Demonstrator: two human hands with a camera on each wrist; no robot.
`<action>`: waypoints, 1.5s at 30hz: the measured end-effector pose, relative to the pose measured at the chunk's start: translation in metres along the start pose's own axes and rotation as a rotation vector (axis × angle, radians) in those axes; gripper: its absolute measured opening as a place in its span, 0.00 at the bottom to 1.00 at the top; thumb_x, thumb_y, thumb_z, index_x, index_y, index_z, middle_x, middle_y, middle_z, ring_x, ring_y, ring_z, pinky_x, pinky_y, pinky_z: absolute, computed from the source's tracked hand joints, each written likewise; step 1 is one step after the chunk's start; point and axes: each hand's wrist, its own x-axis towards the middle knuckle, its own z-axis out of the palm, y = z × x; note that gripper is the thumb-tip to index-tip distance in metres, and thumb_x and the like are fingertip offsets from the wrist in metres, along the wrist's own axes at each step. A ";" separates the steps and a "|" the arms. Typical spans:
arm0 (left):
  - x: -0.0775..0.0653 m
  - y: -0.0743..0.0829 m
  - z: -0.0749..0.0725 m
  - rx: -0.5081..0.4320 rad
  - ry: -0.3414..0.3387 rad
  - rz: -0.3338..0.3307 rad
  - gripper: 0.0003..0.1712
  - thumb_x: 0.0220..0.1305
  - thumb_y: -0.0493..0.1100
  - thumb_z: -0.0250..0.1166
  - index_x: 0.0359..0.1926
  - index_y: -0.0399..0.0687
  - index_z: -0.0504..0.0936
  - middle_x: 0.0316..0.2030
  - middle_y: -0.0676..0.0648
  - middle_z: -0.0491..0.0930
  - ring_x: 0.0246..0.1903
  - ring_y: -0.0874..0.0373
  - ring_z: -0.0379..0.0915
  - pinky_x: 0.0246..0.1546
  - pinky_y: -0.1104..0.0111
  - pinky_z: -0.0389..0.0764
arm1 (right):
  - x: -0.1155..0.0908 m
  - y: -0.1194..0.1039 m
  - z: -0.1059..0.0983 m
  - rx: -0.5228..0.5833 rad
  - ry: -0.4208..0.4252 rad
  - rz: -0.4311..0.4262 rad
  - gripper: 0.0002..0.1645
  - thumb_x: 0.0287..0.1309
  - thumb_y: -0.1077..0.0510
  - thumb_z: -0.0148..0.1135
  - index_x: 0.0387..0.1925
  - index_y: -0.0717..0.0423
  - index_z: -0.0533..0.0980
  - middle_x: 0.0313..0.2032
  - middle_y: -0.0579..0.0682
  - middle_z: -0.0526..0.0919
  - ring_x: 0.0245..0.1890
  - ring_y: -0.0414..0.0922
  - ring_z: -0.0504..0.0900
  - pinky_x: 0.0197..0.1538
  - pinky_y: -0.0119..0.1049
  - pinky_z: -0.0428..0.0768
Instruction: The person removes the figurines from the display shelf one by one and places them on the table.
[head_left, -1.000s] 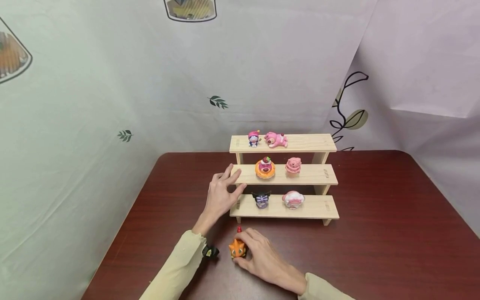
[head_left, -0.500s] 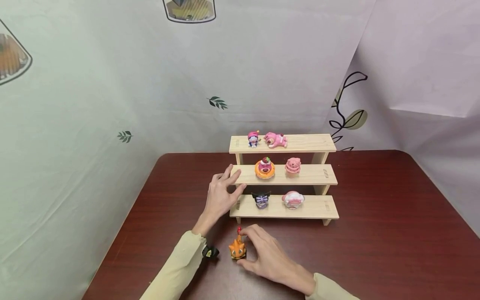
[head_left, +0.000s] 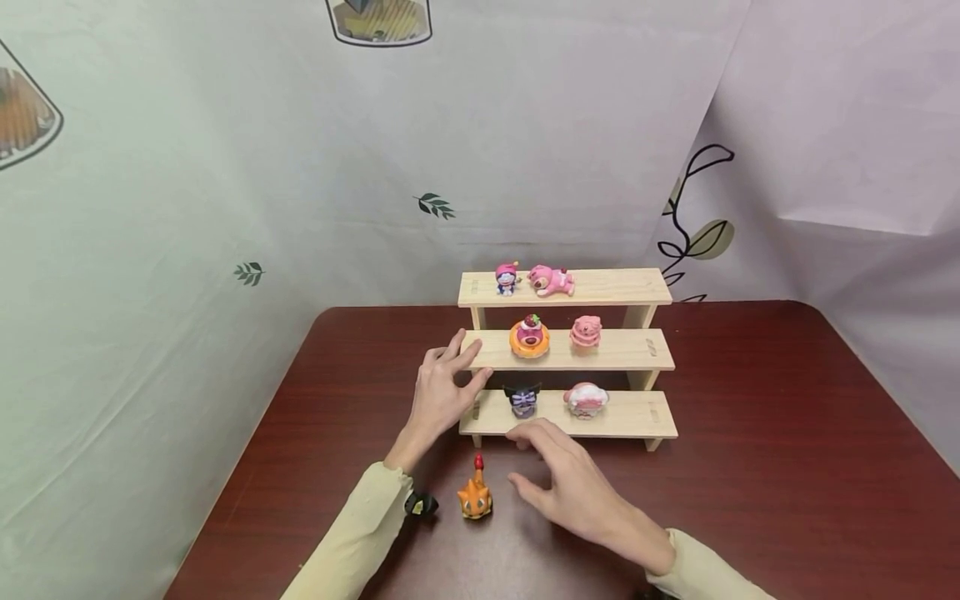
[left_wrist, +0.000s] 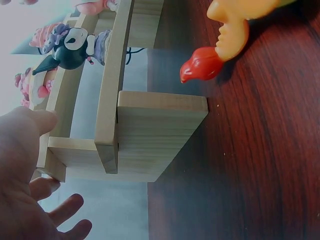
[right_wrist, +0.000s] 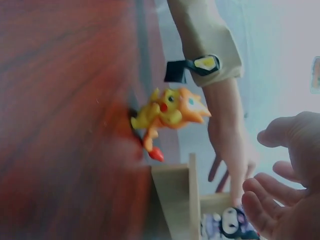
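An orange-and-yellow toy figurine (head_left: 475,498) with a red-tipped tail stands on the table in front of the wooden three-step display shelf (head_left: 622,350). To its right, apart from it, my right hand (head_left: 573,487) hovers with loosely bent fingers and holds nothing. In the right wrist view the figurine's yellow front (right_wrist: 150,112) shows. At the shelf's left end is my left hand (head_left: 438,392), its fingers spread and touching the middle step's edge. The bottom step carries a black-and-purple figurine (head_left: 522,401) and a pink-and-white figurine (head_left: 587,400).
On the middle step sit an orange-ringed figurine (head_left: 530,337) and a pink figurine (head_left: 586,333). The top step holds a pink-hatted figurine (head_left: 506,279) and a lying pink bear figurine (head_left: 552,281). Behind the dark red table (head_left: 765,417) hangs a pale printed cloth (head_left: 562,133).
My right hand has let go of the orange-and-yellow figurine and moved right and slightly forward. The figurine stays put. The left hand keeps its place at the shelf.
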 end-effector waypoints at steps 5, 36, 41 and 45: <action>0.000 0.001 0.000 0.003 0.002 -0.003 0.28 0.60 0.50 0.73 0.60 0.46 0.83 0.65 0.38 0.72 0.50 0.33 0.73 0.47 0.41 0.73 | 0.004 0.003 -0.017 -0.023 0.005 -0.027 0.29 0.47 0.66 0.75 0.53 0.60 0.76 0.46 0.46 0.80 0.40 0.39 0.78 0.41 0.29 0.77; -0.001 0.001 0.000 0.001 0.002 0.000 0.28 0.60 0.51 0.72 0.60 0.45 0.83 0.65 0.37 0.72 0.51 0.33 0.73 0.48 0.40 0.72 | 0.048 0.023 -0.077 -0.013 0.144 -0.077 0.24 0.43 0.75 0.73 0.45 0.63 0.78 0.39 0.50 0.84 0.33 0.44 0.82 0.33 0.30 0.79; -0.001 0.000 0.000 0.002 0.004 0.004 0.28 0.60 0.51 0.72 0.60 0.45 0.83 0.65 0.37 0.72 0.50 0.34 0.73 0.48 0.40 0.72 | 0.053 0.025 -0.081 -0.002 0.149 -0.048 0.24 0.43 0.76 0.73 0.45 0.63 0.78 0.38 0.51 0.84 0.34 0.44 0.83 0.31 0.31 0.80; -0.002 0.000 0.000 0.003 0.001 -0.003 0.28 0.61 0.51 0.72 0.60 0.46 0.83 0.65 0.38 0.72 0.50 0.34 0.73 0.48 0.40 0.72 | 0.059 0.027 -0.086 0.010 0.152 -0.027 0.24 0.44 0.76 0.73 0.45 0.63 0.78 0.39 0.50 0.84 0.33 0.43 0.83 0.30 0.32 0.80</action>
